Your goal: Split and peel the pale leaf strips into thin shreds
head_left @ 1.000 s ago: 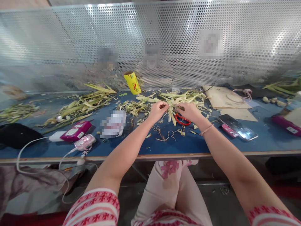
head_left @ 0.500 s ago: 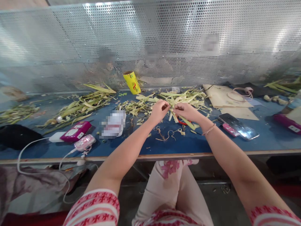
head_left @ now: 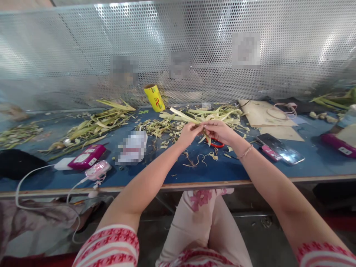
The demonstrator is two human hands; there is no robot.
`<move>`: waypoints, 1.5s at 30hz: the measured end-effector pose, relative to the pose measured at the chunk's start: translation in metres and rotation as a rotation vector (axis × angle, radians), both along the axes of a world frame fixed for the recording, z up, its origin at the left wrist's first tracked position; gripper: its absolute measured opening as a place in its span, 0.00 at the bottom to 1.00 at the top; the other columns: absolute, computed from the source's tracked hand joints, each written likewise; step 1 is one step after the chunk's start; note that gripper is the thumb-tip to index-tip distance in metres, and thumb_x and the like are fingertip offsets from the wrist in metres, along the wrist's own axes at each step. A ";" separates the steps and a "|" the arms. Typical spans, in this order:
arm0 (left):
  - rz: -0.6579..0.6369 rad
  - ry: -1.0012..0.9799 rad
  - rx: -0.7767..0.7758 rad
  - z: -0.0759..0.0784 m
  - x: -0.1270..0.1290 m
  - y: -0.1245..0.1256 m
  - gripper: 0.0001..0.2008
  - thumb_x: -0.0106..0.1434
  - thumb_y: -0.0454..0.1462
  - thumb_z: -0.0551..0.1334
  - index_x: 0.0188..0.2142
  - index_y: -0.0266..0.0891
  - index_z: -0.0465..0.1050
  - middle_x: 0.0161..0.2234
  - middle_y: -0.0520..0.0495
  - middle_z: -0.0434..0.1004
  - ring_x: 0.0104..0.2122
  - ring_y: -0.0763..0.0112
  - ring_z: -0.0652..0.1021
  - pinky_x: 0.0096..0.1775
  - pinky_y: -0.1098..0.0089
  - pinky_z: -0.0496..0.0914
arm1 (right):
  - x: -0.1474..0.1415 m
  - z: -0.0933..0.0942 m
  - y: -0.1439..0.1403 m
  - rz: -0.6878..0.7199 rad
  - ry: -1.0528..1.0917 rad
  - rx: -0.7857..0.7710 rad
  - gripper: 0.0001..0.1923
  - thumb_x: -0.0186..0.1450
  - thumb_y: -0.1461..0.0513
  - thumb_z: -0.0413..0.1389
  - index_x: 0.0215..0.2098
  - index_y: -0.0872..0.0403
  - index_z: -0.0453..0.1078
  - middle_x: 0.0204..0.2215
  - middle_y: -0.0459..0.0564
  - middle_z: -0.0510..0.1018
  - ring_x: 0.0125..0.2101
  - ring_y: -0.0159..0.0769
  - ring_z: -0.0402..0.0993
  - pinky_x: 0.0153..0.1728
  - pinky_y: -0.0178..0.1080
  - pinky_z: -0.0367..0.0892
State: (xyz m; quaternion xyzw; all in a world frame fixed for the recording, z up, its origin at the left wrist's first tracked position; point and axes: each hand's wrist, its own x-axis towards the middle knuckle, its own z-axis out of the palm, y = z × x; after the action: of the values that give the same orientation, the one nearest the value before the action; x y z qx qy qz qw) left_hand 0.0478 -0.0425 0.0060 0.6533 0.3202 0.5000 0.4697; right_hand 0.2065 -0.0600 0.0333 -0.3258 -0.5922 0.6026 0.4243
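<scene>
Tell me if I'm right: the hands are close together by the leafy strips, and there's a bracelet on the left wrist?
Almost! The head view shows the bracelet on the right wrist, not the left one. The left hand and right hand are indeed close together by the leafy strips.

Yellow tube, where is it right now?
In the head view, the yellow tube is left of centre at the back of the blue table, just in front of the perforated metal screen.
</scene>
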 end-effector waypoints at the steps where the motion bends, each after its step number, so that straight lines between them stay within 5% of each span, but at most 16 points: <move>1: -0.023 -0.047 -0.040 -0.001 0.000 0.001 0.14 0.58 0.45 0.62 0.28 0.34 0.72 0.22 0.48 0.75 0.26 0.71 0.77 0.37 0.66 0.73 | -0.001 0.000 -0.001 0.004 -0.015 0.003 0.03 0.58 0.64 0.58 0.30 0.56 0.70 0.18 0.41 0.68 0.19 0.23 0.62 0.22 0.29 0.59; 5: 0.105 -0.082 -0.124 -0.002 0.001 0.006 0.16 0.62 0.45 0.58 0.25 0.34 0.71 0.21 0.48 0.75 0.24 0.70 0.77 0.37 0.65 0.74 | -0.003 0.000 -0.002 -0.062 -0.053 0.013 0.04 0.59 0.65 0.57 0.32 0.54 0.65 0.16 0.38 0.67 0.18 0.23 0.60 0.20 0.28 0.56; 10: 0.265 0.020 -0.007 0.001 -0.001 0.005 0.16 0.63 0.39 0.57 0.21 0.33 0.71 0.22 0.49 0.73 0.24 0.72 0.77 0.34 0.68 0.74 | -0.007 0.000 -0.001 -0.229 -0.138 -0.027 0.05 0.61 0.67 0.55 0.35 0.53 0.64 0.15 0.38 0.66 0.16 0.23 0.59 0.18 0.28 0.54; 14: 0.276 0.085 0.050 0.004 -0.001 0.002 0.16 0.63 0.38 0.57 0.20 0.34 0.70 0.22 0.49 0.73 0.24 0.73 0.77 0.34 0.70 0.74 | -0.009 0.000 0.000 -0.221 -0.210 -0.078 0.04 0.63 0.67 0.54 0.31 0.54 0.64 0.14 0.40 0.65 0.13 0.23 0.55 0.16 0.28 0.51; 19: 0.235 0.117 0.047 0.004 0.000 -0.001 0.14 0.62 0.38 0.58 0.22 0.34 0.71 0.22 0.49 0.74 0.25 0.72 0.76 0.33 0.70 0.73 | -0.004 0.002 0.001 -0.114 -0.008 -0.222 0.12 0.64 0.64 0.53 0.24 0.54 0.59 0.14 0.37 0.55 0.13 0.20 0.44 0.14 0.28 0.41; 23: 0.153 0.106 -0.010 0.002 0.001 0.000 0.15 0.62 0.38 0.58 0.21 0.34 0.71 0.21 0.50 0.74 0.24 0.74 0.77 0.33 0.71 0.73 | 0.000 0.005 0.002 -0.234 0.111 -0.283 0.08 0.62 0.62 0.56 0.27 0.54 0.61 0.16 0.36 0.55 0.14 0.20 0.42 0.14 0.29 0.40; 33: 0.008 0.193 -0.124 0.006 0.001 -0.006 0.17 0.61 0.40 0.59 0.18 0.34 0.69 0.18 0.52 0.72 0.20 0.76 0.74 0.30 0.72 0.71 | 0.006 -0.001 0.013 -0.449 0.152 -0.067 0.09 0.53 0.59 0.62 0.29 0.56 0.71 0.26 0.42 0.68 0.21 0.21 0.52 0.18 0.30 0.48; 39: 0.003 0.281 -0.108 0.010 -0.001 -0.013 0.18 0.61 0.42 0.58 0.18 0.36 0.69 0.18 0.51 0.72 0.19 0.74 0.74 0.31 0.69 0.69 | 0.013 -0.004 0.027 -0.599 0.133 0.038 0.08 0.58 0.58 0.57 0.35 0.52 0.72 0.28 0.43 0.69 0.25 0.25 0.61 0.23 0.30 0.57; 45: 0.018 0.281 -0.150 0.011 0.001 -0.011 0.17 0.61 0.39 0.59 0.17 0.36 0.67 0.16 0.52 0.68 0.19 0.75 0.72 0.30 0.69 0.70 | 0.009 -0.007 0.024 -0.547 -0.025 0.364 0.15 0.64 0.59 0.49 0.49 0.45 0.66 0.41 0.47 0.71 0.32 0.30 0.69 0.36 0.36 0.68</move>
State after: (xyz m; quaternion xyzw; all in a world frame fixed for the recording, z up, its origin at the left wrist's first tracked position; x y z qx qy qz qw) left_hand 0.0487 -0.0532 0.0167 0.6772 0.4251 0.3825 0.4630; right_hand 0.2150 -0.0362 0.0263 -0.3988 -0.5859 0.3467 0.6144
